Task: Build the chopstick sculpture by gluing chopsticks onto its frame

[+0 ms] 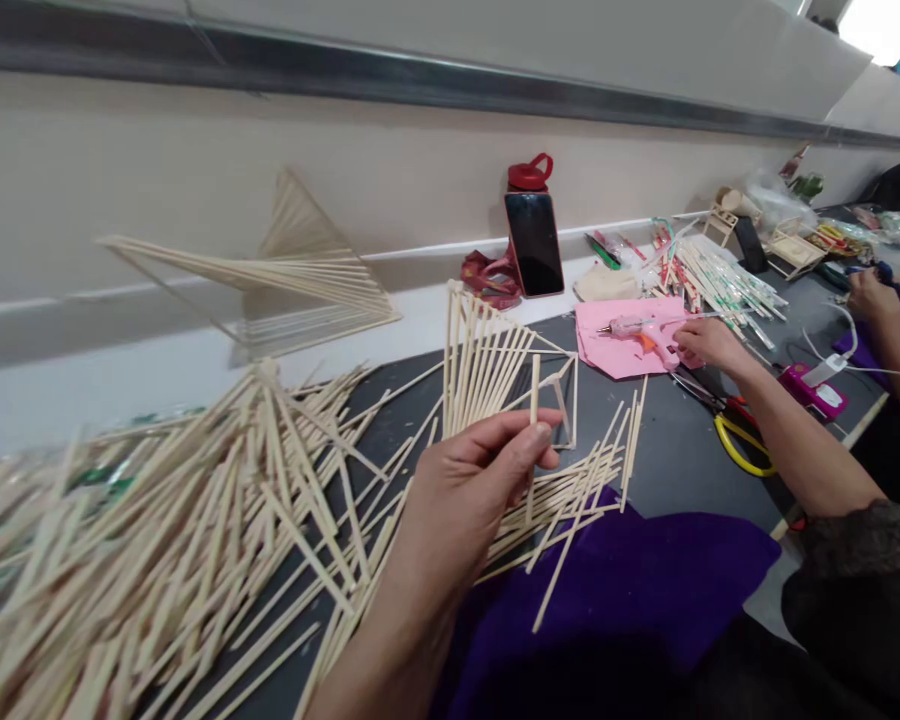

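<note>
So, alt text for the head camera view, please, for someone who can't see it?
The left hand holds a pale stick upright, while the right hand is at a pink glue gun on a pink sheet. Loose sticks and stick frames are nearby.

The stick point(535, 388) looks wooden (matt), the phone point(534, 246) glossy.
</note>
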A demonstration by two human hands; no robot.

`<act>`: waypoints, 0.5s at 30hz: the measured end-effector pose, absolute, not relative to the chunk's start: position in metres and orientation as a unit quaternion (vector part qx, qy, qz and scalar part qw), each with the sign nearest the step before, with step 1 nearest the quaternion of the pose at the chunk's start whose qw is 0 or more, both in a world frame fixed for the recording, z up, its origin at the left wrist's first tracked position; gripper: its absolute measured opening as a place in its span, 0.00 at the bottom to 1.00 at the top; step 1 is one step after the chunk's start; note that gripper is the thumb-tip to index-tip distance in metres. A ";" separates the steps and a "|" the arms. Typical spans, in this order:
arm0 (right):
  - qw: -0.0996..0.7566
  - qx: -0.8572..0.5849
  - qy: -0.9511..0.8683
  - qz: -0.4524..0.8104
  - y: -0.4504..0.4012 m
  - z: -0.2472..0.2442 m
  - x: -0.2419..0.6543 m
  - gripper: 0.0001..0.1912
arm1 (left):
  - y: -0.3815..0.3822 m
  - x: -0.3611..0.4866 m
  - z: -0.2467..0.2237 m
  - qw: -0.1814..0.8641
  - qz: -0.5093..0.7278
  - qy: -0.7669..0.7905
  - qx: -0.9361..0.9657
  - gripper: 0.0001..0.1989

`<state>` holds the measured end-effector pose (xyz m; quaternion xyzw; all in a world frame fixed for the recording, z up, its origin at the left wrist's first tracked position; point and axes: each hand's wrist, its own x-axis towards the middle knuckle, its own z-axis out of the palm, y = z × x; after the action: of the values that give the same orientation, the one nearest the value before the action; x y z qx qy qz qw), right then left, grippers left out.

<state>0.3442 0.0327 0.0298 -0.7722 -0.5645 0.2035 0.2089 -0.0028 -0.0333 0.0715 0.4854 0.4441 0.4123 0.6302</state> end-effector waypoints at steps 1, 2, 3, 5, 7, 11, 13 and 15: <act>0.206 -0.773 -0.561 0.211 0.034 0.027 0.344 0.10 | -0.034 -0.002 0.072 0.631 0.409 0.449 0.482 0.15; 0.202 -0.774 -0.558 0.219 0.035 0.025 0.344 0.11 | -0.034 -0.002 0.072 0.632 0.408 0.452 0.480 0.15; 0.199 -0.775 -0.555 0.227 0.036 0.023 0.344 0.12 | -0.034 -0.001 0.072 0.633 0.407 0.453 0.478 0.15; 0.192 -0.776 -0.549 0.243 0.038 0.019 0.344 0.13 | -0.035 -0.001 0.071 0.635 0.408 0.454 0.474 0.16; 0.189 -0.778 -0.543 0.255 0.041 0.016 0.344 0.14 | -0.034 -0.001 0.070 0.634 0.409 0.456 0.472 0.16; 0.178 -0.782 -0.536 0.263 0.048 0.014 0.342 0.16 | -0.032 -0.001 0.068 0.632 0.410 0.452 0.477 0.15; 0.168 -0.788 -0.533 0.258 0.052 0.016 0.338 0.16 | -0.032 -0.001 0.067 0.635 0.408 0.454 0.474 0.15; 0.165 -0.796 -0.525 0.250 0.055 0.019 0.334 0.16 | -0.031 0.000 0.066 0.637 0.405 0.458 0.470 0.16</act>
<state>0.3337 0.0547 0.0195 -0.7964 -0.5253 0.2500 0.1653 -0.0002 -0.0312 0.0662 0.4702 0.4576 0.4054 0.6366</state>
